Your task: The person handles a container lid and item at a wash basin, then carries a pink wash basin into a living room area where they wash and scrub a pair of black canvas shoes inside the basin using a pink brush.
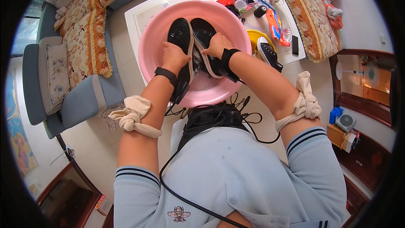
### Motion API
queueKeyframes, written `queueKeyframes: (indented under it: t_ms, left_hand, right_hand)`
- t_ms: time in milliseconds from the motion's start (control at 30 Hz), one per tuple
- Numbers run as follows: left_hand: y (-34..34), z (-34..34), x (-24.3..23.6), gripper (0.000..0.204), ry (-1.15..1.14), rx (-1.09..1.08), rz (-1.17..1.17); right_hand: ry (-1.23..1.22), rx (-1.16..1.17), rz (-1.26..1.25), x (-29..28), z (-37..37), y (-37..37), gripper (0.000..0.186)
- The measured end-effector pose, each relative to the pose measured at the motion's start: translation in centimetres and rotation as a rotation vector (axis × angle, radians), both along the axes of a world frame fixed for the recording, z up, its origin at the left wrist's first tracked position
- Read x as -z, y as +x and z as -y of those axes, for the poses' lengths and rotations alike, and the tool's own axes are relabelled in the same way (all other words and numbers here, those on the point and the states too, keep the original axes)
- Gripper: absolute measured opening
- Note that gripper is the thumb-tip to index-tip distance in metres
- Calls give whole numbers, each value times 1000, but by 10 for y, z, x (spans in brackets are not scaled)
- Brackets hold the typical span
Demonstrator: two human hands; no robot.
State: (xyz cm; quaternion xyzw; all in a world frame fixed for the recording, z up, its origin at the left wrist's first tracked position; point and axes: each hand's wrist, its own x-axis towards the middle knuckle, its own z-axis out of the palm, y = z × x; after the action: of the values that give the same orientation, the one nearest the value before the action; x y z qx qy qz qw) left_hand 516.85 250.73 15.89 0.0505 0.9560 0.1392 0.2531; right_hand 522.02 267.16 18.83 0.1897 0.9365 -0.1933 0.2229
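Forearms reach forward in the head view, left hand closed around the left shoe, right hand around the right shoe. Both black shoes sit within one pink basin, a third shoe outside; the left's long axis runs nearly straight away from the person, the right's far end slants leftward.
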Motion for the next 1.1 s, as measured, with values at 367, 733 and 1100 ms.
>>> queueKeyframes:
  t_ms: [367, 733, 1100]
  left_hand:
    - [-12, -7, 43, 123, -235, 211, 220]
    - [-23, -10, 91, 67, -408, 389, 313]
    - [-21, -1, 87, 24, -193, 458, 301]
  right_hand:
    - [169, -210, 123, 57, 1, -17, 72]
    - [66, -303, 99, 99, -7, -20, 38]
    - [-17, -276, 250, 108, -2, -26, 28]
